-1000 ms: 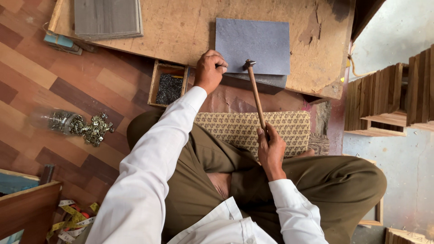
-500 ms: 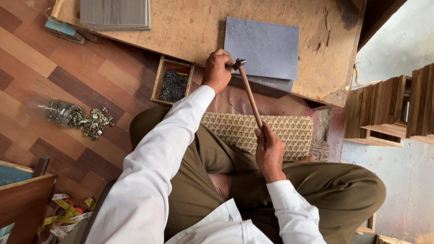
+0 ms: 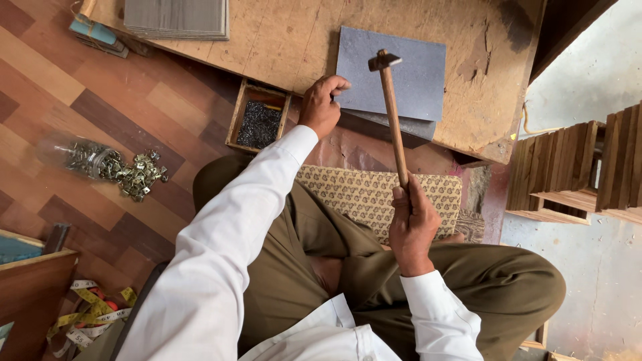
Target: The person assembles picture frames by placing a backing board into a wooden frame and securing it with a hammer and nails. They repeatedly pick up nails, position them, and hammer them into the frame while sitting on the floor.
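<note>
My right hand (image 3: 412, 226) grips the wooden handle of a hammer (image 3: 390, 110), whose metal head is raised over a grey rectangular board (image 3: 401, 70). The board lies on a low wooden worktable (image 3: 287, 40). My left hand (image 3: 322, 103) rests with its fingers pinched at the board's near left edge; what it pinches is too small to see. I sit cross-legged on the floor in a white shirt and olive trousers.
A small wooden box of dark nails (image 3: 258, 122) sits by my left hand. A tipped jar with spilled metal hooks (image 3: 114, 167) lies on the wood floor. A patterned cushion (image 3: 378, 194), a measuring tape (image 3: 90, 311), stacked wooden frames (image 3: 578, 167) and grey panels (image 3: 177, 17) surround me.
The hammer head has lifted up and to the right, away from my left hand's fingers. My left hand stays at the board's edge.
</note>
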`<state>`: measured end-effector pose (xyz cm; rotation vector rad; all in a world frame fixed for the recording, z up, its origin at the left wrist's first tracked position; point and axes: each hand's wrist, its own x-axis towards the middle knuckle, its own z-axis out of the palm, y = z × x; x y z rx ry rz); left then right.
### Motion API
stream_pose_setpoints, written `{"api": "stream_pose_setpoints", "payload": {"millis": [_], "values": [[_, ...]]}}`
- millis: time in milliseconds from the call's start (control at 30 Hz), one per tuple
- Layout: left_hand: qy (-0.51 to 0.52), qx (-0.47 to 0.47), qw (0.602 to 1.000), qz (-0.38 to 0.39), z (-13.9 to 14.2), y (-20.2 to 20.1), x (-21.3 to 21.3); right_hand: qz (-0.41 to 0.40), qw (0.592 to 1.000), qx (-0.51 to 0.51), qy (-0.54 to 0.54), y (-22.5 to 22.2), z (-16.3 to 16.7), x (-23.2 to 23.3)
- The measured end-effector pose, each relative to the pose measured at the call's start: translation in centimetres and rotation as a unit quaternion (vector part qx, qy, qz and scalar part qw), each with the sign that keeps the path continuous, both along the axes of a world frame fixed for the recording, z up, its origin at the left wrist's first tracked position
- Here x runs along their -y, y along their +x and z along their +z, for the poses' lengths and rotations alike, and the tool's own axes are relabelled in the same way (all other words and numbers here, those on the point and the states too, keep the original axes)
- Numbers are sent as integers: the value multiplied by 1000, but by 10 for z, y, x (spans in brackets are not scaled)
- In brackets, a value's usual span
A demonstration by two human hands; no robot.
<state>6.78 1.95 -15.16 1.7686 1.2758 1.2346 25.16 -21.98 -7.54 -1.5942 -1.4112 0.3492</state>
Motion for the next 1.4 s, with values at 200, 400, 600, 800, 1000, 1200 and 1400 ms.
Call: {"api": "stream_pose_setpoints", "payload": {"millis": [200,400,600,800,1000,1200,1400], "values": [[-9,1,1000,26,-3,8,-2,25,987,94,-130,0,-4,-13],[4,19,999,29,-5,7,3,8,999,8,52,-2,6,0],[-16,21,999,31,-2,8,-1,15,983,121,-139,2,7,-13],[5,29,999,33,-4,11,0,-5,992,60,111,0,1,-2],[3,33,999,28,-3,9,-2,-8,993,98,-68,4,-5,-7],[-9,29,999,26,2,7,-1,11,987,109,-117,4,-26,-9],[-29,71,997,14,-1,8,-3,-26,995,-74,-67,38,-46,-5]]}}
